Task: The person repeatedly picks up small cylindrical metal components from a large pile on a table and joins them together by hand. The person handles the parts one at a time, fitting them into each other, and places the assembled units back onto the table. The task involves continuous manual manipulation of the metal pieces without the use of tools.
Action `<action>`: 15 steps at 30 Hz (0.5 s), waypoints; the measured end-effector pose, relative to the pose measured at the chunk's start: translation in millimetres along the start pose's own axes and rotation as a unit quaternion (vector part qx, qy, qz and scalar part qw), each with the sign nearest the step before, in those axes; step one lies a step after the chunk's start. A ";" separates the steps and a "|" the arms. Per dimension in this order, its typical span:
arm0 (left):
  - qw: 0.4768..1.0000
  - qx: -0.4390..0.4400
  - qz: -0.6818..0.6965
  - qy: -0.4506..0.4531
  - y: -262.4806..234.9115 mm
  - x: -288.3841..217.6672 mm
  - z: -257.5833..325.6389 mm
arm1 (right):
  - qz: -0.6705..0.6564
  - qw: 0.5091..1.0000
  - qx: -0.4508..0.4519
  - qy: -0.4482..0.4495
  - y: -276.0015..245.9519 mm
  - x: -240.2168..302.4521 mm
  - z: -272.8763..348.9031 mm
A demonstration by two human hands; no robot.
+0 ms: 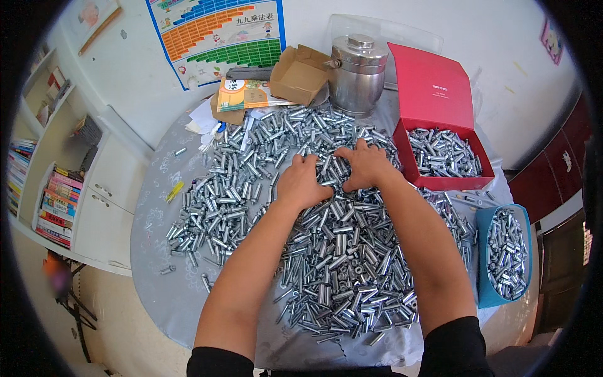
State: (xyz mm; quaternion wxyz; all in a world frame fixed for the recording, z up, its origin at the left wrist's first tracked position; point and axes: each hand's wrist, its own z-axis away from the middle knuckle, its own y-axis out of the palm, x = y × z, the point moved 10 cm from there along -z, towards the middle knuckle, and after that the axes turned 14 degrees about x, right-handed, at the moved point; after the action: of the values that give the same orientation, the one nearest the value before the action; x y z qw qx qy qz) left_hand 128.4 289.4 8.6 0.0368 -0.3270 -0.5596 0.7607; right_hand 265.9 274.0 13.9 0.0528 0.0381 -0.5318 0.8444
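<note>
A broad heap of shiny silver metal sleeves and bolts (342, 245), which look like expansion bolts, spreads over the round table. Both of my hands rest in the upper middle of this heap, side by side. My left hand (301, 183) has its thumb stretched toward the right and its fingers bent down among the pieces. Just across from it, my right hand (366, 165) lies with thumb and fingers apart, fingertips touching the metal. Neither hand visibly grips a piece, though some fingertips are partly hidden by the heap.
An open red box (445, 179) and a blue bin (482, 257), both filled with the same pieces, stand at the right. Behind the heap are a steel canister (358, 75), a cardboard box (300, 74) and books (248, 95). The table wears a grey cloth (157, 251).
</note>
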 end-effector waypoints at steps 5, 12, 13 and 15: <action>1.000 0.014 -0.006 -0.005 1.5 -1.4 -0.8 | -0.007 1.000 -0.004 -0.013 0.0 -2.5 2.1; 1.000 0.004 0.009 0.018 6.3 1.1 -8.2 | 0.006 0.999 -0.028 -0.027 -0.1 0.1 1.7; 1.000 0.005 0.012 0.024 6.3 0.1 -8.9 | 0.008 0.999 -0.028 -0.030 -0.6 0.1 2.1; 0.999 0.006 0.016 0.035 9.1 1.8 -10.1 | 0.003 0.999 -0.038 -0.036 -0.6 1.2 5.2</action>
State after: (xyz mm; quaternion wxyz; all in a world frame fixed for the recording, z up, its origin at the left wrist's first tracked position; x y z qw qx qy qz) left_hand 135.2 295.2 -1.8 0.0457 -0.3619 -0.5484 0.7525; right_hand 264.8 269.7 16.9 0.0324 0.0646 -0.5647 0.8221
